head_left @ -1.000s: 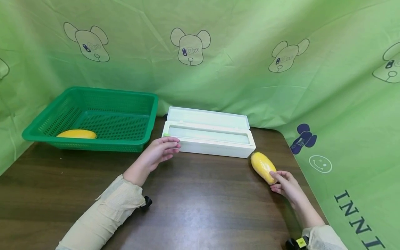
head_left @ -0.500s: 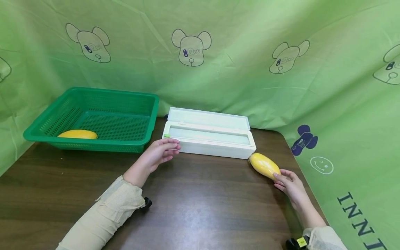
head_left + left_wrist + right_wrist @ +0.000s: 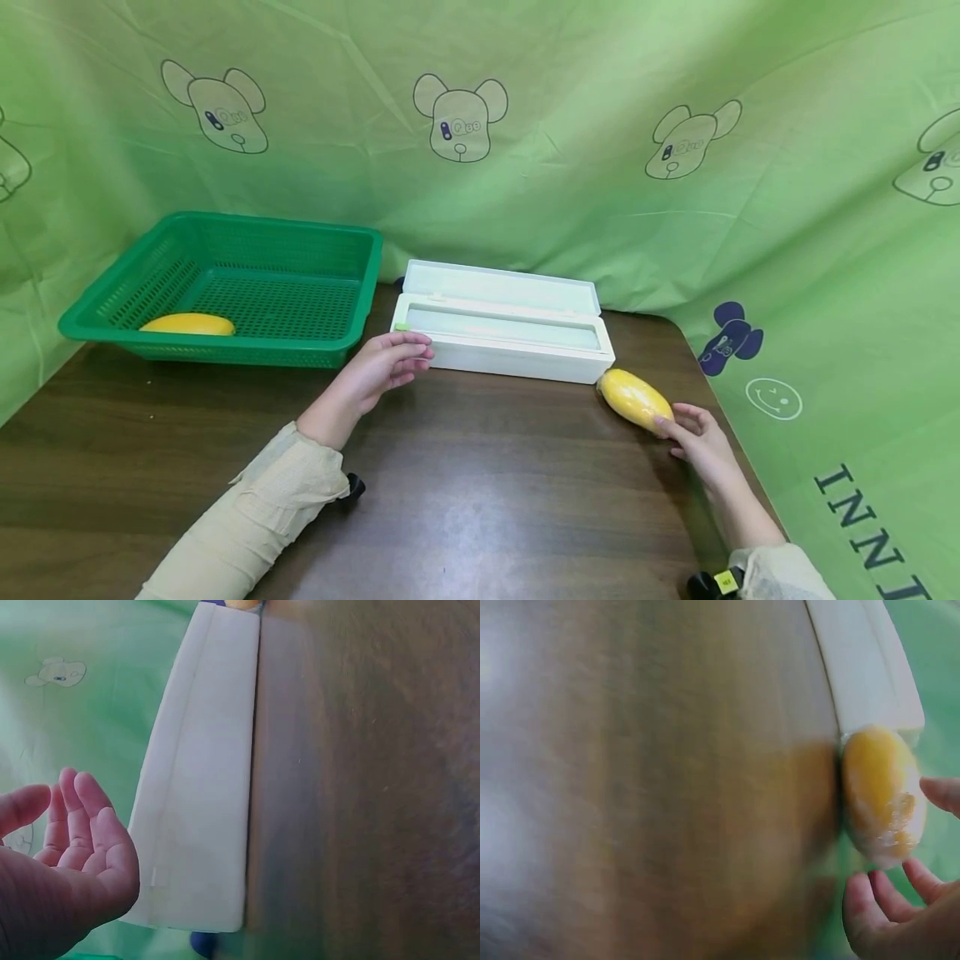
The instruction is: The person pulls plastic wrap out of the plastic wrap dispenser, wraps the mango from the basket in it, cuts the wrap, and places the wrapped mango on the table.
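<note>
A yellow, mango-like fruit (image 3: 636,399) wrapped in shiny clear film lies on the table at the right front corner of a white cling film dispenser (image 3: 517,362). Around the fruit's near end is my right hand (image 3: 701,446); in the right wrist view its fingers (image 3: 889,900) are spread and stand a little apart from the film, the thumb close beside it. The dispenser's lid (image 3: 498,286) is up, with a small green slider (image 3: 402,327) at its left. My left hand (image 3: 382,367), fingers loosely bent and holding nothing, is at the dispenser's left front corner.
A green perforated basket (image 3: 247,342) stands at the back left with another yellow fruit (image 3: 189,324) in it. Behind and to the right of the brown wooden table (image 3: 480,475) hangs a green printed curtain (image 3: 555,192).
The wrapped fruit has turned and shifted slightly, its near end swinging right, and now lies still. My right fingers have loosened from its end. The left hand has stayed in place.
</note>
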A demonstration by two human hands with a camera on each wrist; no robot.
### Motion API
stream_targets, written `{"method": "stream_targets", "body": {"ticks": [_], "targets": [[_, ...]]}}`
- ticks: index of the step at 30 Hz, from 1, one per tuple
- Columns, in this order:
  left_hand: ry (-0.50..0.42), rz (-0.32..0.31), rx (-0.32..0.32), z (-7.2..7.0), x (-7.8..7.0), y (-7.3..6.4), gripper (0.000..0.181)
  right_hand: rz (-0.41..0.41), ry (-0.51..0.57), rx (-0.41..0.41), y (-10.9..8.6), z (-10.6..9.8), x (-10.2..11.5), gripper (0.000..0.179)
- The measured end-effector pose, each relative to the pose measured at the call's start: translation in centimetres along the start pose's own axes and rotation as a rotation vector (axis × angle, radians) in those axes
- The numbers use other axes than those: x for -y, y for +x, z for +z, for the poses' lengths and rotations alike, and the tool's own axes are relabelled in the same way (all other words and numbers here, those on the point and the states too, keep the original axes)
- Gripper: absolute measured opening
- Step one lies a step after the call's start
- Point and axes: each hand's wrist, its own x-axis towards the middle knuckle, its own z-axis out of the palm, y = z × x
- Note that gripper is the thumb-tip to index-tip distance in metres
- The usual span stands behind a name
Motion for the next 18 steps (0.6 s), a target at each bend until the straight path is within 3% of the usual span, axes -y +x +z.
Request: {"method": "stream_targets", "body": {"ticks": [4, 7, 10, 14, 18], "targets": [[0.178, 0.13, -0.038, 0.5, -0.7, 0.2, 0.026, -0.147, -0.19, -0.043, 0.3, -0.7, 2.2, 0.066], [0.425, 0.289, -0.084, 0.6, -1.6, 0.3, 0.022, -0.301, -0.31, -0.074, 0.8, -0.9, 5.1, 0.061], [0.697, 0.403, -0.145, 0.5, -2.5, 0.7, 0.021, -0.445, -0.382, -0.078, 1.5, -0.3, 8.0, 0.048], [0.952, 0.427, -0.196, 0.4, -3.0, 1.6, 0.023, -0.561, -0.442, -0.008, 2.9, 1.7, 10.4, 0.034], [1.082, 0.392, -0.22, 0.5, -2.7, 2.4, 0.026, -0.64, -0.51, 0.085, 4.4, 4.1, 10.7, 0.031]]}}
